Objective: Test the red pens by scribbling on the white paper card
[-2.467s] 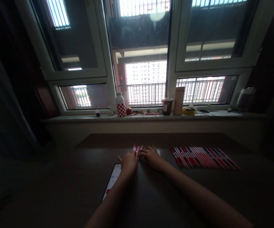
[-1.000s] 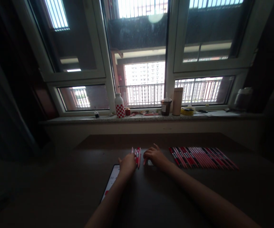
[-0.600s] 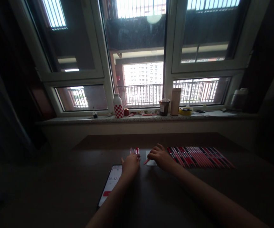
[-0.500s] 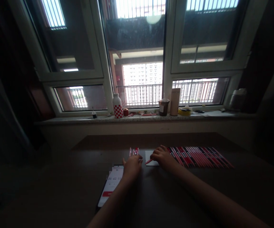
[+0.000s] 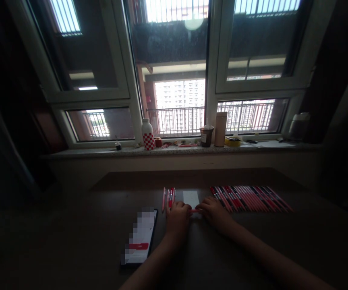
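A slim pink pen (image 5: 194, 210) lies crosswise between my two hands, just over the near edge of a white paper slip (image 5: 191, 198). My left hand (image 5: 177, 219) has its fingers closed on the pen's left end. The other end is in the closed fingers of my right hand (image 5: 216, 212). Just beyond my left hand lies a small group of pink and red pens (image 5: 163, 200), partly hidden by it. To the right of my right hand, a long row of pink, red and black pens (image 5: 246, 198) lies side by side on the dark table (image 5: 83, 225).
A phone (image 5: 140, 237) with a lit, partly blurred screen lies left of my left forearm. On the windowsill (image 5: 101, 153) behind the table stand a red-checked white bottle (image 5: 148, 135), a lidded cup (image 5: 206, 136), a tan cylinder (image 5: 220, 129) and a yellow roll (image 5: 232, 141).
My left hand has moved right, from the small pen group to the pink pen. My right hand has come nearer with that pen, now level and held at both ends. The slip is more exposed.
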`<state>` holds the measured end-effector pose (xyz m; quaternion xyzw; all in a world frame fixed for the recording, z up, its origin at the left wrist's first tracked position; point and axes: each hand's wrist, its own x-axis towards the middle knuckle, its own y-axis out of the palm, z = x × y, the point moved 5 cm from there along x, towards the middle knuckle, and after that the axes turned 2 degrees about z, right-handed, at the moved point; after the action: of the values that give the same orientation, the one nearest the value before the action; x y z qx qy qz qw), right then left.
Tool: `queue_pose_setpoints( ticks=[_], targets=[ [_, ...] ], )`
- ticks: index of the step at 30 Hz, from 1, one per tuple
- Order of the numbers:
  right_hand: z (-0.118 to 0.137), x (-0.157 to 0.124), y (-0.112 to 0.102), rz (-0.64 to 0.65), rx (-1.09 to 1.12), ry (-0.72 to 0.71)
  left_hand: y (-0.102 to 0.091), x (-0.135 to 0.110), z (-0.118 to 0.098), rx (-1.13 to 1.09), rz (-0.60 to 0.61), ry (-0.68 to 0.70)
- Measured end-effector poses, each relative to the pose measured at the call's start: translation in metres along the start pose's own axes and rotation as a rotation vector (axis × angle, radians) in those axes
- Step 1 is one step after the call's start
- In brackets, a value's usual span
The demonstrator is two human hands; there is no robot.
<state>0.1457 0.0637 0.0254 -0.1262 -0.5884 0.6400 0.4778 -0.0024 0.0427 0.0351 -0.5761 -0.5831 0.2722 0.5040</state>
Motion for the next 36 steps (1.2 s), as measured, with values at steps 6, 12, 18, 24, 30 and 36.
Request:
queue_pose_setpoints(
  ticks=[6,12,18,24,30,36],
  targets=[
    [0.001,0.0026,-0.0003,-0.055,-0.008,-0.015,0.0044,-0.001,0.0037,0.031,-0.015,0.009],
    [0.0005,0.0031,-0.0003,-0.116,-0.094,-0.018,0.0026,-0.0024,0.0062,0.066,-0.06,-0.018],
    [-0.0016,0.0006,0.0046,-0.142,-0.118,0.002,-0.0012,-0.0052,0.0024,0.08,-0.104,0.016],
    [-0.0002,0.0,0.004,-0.171,-0.118,-0.012,-0.0016,-0.0043,0.0013,0.087,-0.058,0.002],
    [-0.0001,-0.002,0.0037,-0.186,-0.136,-0.013,0.002,-0.0027,0.0038,0.119,-0.079,-0.012],
    [-0.0018,-0.0021,0.0033,-0.212,-0.112,0.001,0.0033,-0.0029,0.0024,0.148,-0.096,-0.003]
  ],
)
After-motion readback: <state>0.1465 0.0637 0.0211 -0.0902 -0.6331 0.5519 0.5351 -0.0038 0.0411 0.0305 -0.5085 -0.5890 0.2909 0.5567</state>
